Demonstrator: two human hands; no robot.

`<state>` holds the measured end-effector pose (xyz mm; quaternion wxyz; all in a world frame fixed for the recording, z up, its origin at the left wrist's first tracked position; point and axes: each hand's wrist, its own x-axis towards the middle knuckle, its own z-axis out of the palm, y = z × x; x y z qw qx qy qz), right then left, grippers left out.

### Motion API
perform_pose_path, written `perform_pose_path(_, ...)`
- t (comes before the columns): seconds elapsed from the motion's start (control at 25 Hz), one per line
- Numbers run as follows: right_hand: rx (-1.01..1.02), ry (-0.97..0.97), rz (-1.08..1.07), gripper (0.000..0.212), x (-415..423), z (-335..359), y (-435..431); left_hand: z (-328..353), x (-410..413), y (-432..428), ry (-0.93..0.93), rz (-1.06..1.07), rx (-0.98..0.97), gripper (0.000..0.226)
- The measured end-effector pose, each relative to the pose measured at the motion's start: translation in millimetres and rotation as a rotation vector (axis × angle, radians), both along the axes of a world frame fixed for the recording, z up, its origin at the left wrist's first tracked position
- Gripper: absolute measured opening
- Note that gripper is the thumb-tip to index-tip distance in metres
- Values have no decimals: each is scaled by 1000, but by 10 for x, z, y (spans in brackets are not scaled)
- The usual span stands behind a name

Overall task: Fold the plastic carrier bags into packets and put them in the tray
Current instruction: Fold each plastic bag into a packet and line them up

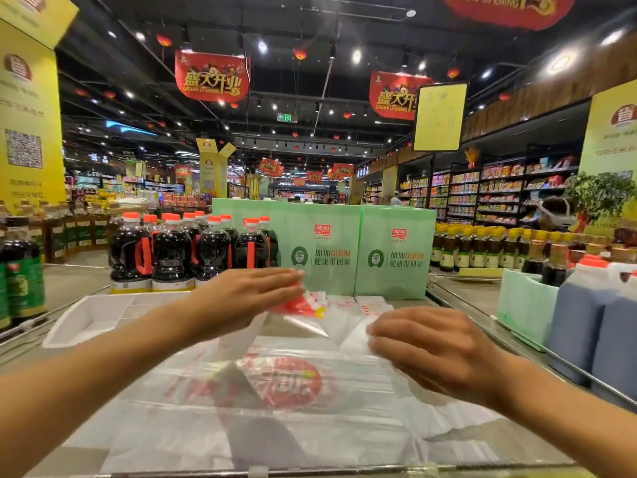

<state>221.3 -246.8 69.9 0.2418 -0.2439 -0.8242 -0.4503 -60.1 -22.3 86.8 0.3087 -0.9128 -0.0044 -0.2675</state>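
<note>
At 9 o'clock a white tray (pixel 90 317) sits on the counter, apart from both hands, with dark red-capped bottles (pixel 171 251) behind it at 10 o'clock. The left hand (pixel 246 298) hovers near the centre, blurred, with its fingers stretched almost flat over the red-and-white end of a part-folded carrier bag (pixel 305 303); whether a thumb grips it from below cannot be told. Green cartons (pixel 358 251) stand at 12 o'clock, close behind that bag. Toward 6 o'clock a flat stack of bags (pixel 287 382) lies translucent, creased and printed with a red circle. At 4 o'clock the right hand (pixel 436 353) has its fingers curled, pinching the bag's pale, clear end. Large jugs (pixel 594 324) stand at 3 o'clock.
</note>
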Motion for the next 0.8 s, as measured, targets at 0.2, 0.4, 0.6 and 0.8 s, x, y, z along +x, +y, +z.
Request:
perform_pose_path(0.2,9,-128,54,14,-270,129,-49,519,323,162,-129,-118,254,46)
perform_pose_path(0.4,-37,-218,63,10,-249,-197,211,396,895,318,-43,-140,316,57)
perform_pose_path(0.6,-493,-251,-147,20,-41,-816,420,-892,1120,534,302,70,-293,86)
perform_pose_path(0.8,-812,-33,-158,36,-23,-907,530,-1298,1147,669,314,128,-575,46)
